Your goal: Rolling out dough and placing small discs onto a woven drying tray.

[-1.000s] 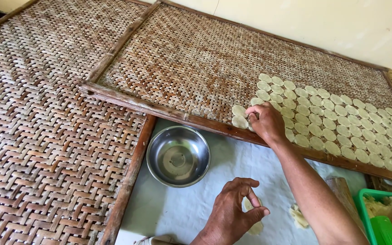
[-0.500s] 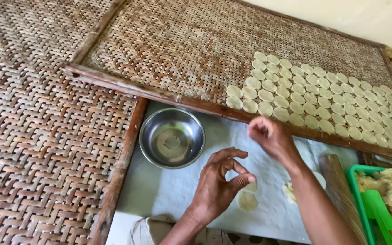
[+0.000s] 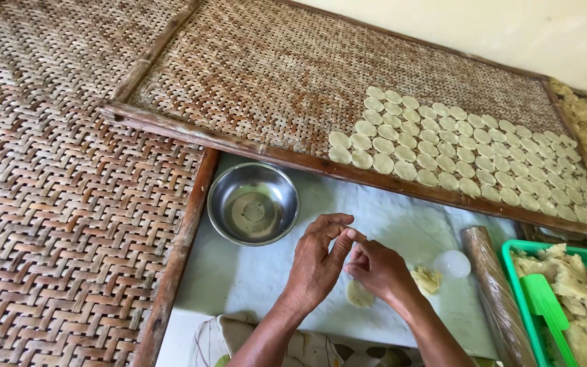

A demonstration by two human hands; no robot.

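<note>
- Dough disc (image 3: 359, 293) lies on the white sheet (image 3: 239, 278), right of the steel bowl (image 3: 253, 202), just below both hands.
- Left hand (image 3: 317, 265) and right hand (image 3: 378, 268) meet fingertip to fingertip, pinching something too small to tell.
- Judgement: light pinches, even thickness, matching the discs on the woven tray (image 3: 239, 75) beyond the bowl.

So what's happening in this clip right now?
A person's left hand and right hand meet, fingertips together, over a pale sheet, just above a small dough disc. A steel bowl sits to the left, a wrapped roller and a green tray of dough to the right. Rows of flat discs cover the right part of a woven rack beyond.
</note>
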